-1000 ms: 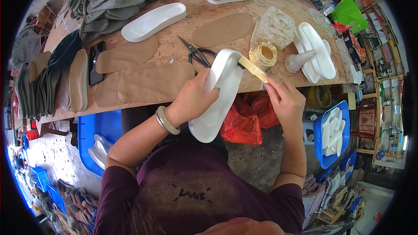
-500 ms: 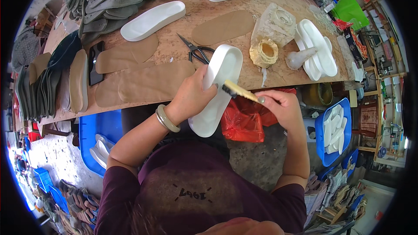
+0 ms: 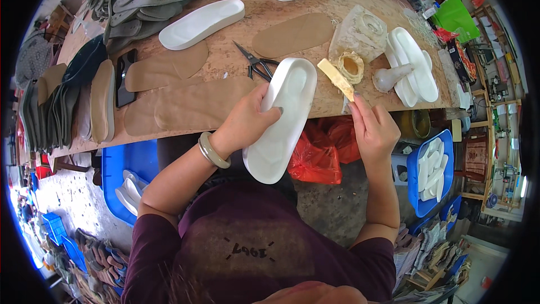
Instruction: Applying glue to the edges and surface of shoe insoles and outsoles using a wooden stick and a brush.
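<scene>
A white shoe sole (image 3: 279,124) is gripped along its left edge by my left hand (image 3: 247,118), thumb over the rim, its hollow face up. It is held tilted at the table's front edge. My right hand (image 3: 376,126) pinches the handle of a small brush (image 3: 337,79) with a yellowed, crusted body. Its bristles cannot be made out. The brush is apart from the sole and beside a crusted yellow-rimmed pot (image 3: 351,66). Scissors (image 3: 257,62) lie just beyond the sole, and tan insole pieces (image 3: 202,104) lie left of it.
Grey soles (image 3: 149,0) pile up at the back left. Another white sole (image 3: 202,23) lies mid-table; white soles (image 3: 413,67) lean at the right near a translucent bottle (image 3: 391,77). A red plastic bag (image 3: 315,157) hangs below the edge. Blue bins (image 3: 413,183) stand lower down.
My right hand has lifted the brush off the sole and carried it right and away, up to the crusted pot. The left hand still holds the sole, nearly unmoved.
</scene>
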